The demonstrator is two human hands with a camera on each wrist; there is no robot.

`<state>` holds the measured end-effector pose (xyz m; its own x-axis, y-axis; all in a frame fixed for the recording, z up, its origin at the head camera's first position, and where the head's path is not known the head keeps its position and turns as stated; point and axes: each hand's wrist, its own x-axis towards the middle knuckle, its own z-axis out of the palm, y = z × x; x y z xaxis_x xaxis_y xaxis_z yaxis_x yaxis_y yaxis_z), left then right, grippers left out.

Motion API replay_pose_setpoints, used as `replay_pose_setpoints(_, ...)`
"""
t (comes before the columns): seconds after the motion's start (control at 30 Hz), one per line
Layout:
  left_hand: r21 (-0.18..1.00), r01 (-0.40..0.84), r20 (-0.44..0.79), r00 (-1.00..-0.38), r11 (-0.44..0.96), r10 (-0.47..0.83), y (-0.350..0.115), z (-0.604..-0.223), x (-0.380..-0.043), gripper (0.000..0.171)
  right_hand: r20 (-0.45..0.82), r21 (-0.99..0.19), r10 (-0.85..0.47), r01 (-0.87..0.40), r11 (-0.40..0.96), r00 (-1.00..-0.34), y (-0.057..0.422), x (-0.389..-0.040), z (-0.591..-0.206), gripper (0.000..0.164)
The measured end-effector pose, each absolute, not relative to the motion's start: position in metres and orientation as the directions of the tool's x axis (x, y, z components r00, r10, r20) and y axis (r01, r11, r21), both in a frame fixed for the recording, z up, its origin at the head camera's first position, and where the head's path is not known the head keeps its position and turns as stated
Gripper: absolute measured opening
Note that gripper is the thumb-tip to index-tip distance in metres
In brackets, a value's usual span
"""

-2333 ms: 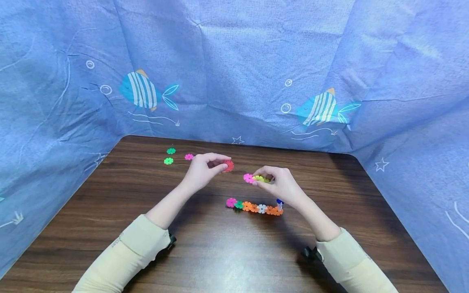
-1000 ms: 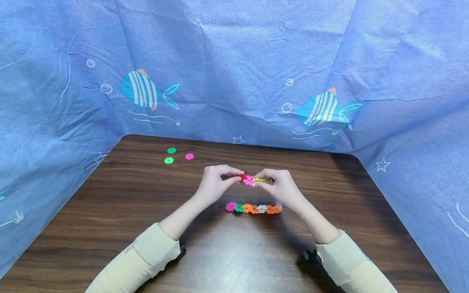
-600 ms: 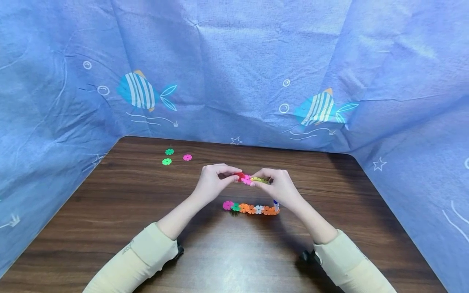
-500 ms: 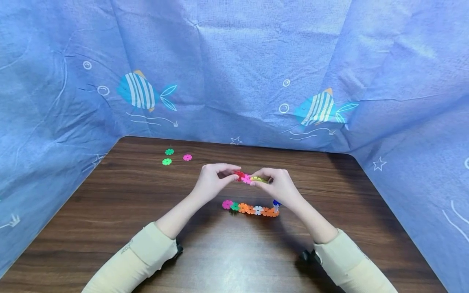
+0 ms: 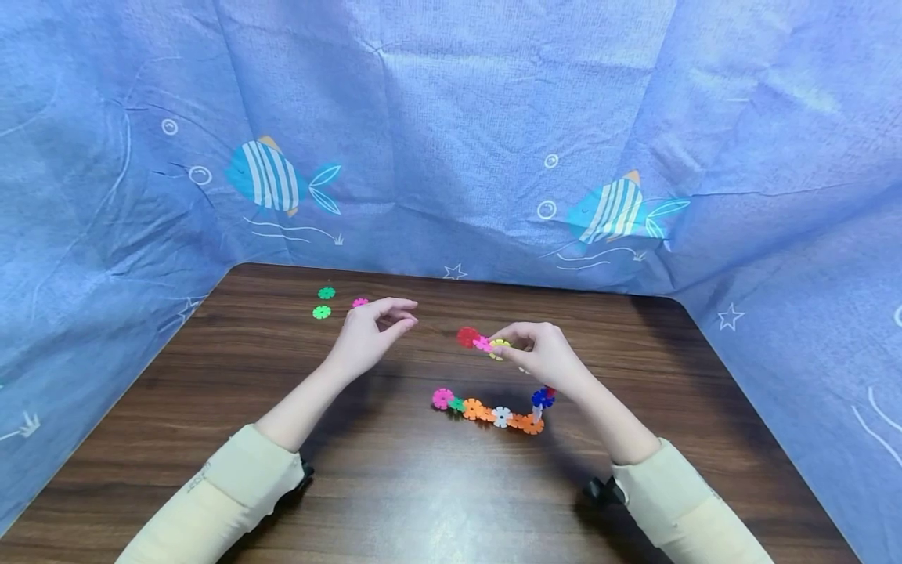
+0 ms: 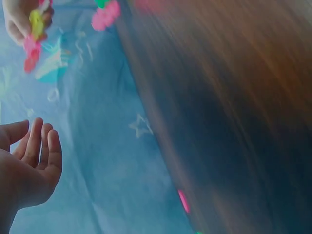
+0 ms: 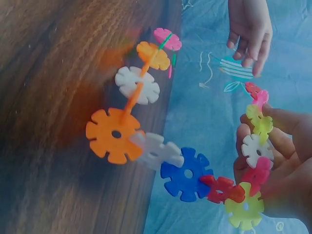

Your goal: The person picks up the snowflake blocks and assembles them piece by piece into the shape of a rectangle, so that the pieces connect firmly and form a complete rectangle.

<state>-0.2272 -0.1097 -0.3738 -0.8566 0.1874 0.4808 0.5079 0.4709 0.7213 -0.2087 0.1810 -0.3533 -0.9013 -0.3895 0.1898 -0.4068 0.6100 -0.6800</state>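
My right hand [image 5: 543, 356] pinches a long chain of interlocking plastic snowflake discs near its yellow disc [image 5: 499, 349]. From there a pink disc [image 5: 482, 343] and a red disc [image 5: 467, 338] stick out to the left at the chain's end. The right wrist view shows the chain looping down below the hand through white, pink, yellow and red to a blue disc [image 7: 188, 174], then along an orange disc [image 7: 115, 135]. Its far end is a pink disc [image 5: 442, 399], low over the table. My left hand [image 5: 368, 335] holds nothing, fingers relaxed, left of the red disc.
At the table's back left lie a dark green disc [image 5: 326, 293], a light green disc [image 5: 321, 312] and a pink disc [image 5: 360, 302], partly behind the left hand. A blue fish-print curtain [image 5: 451, 141] hangs round the wooden table [image 5: 395, 501].
The left hand brought the red disc to the chain's pink disc, then let go and moved back left. The red disc now stays on the chain. The right hand keeps its hold.
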Motion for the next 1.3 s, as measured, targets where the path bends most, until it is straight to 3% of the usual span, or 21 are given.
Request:
replay_pose_setpoints(0.43, 0.652, 0.438, 0.381, -0.895, 0.619, 0.232, -0.173, -0.38, -0.256, 0.029, 0.195, -0.658, -0.368, -0.399, 0.638, -0.909, 0.191, -0.214, -0.355, 0.013)
replay_pose_setpoints(0.93, 0.641, 0.284, 0.207, -0.959, 0.714, 0.195, -0.227, -0.402, -0.286, 0.035, 0.168, -0.667, -0.339, -0.359, 0.652, -0.926, 0.197, -0.212, -0.367, 0.009)
replay_pose_setpoints(1.3, 0.578, 0.241, 0.134, -0.971, 0.779, 0.2, -0.247, -0.414, -0.298, 0.043, 0.115, -0.816, -0.363, -0.296, 0.496, -0.925, 0.199, -0.214, -0.38, 0.021)
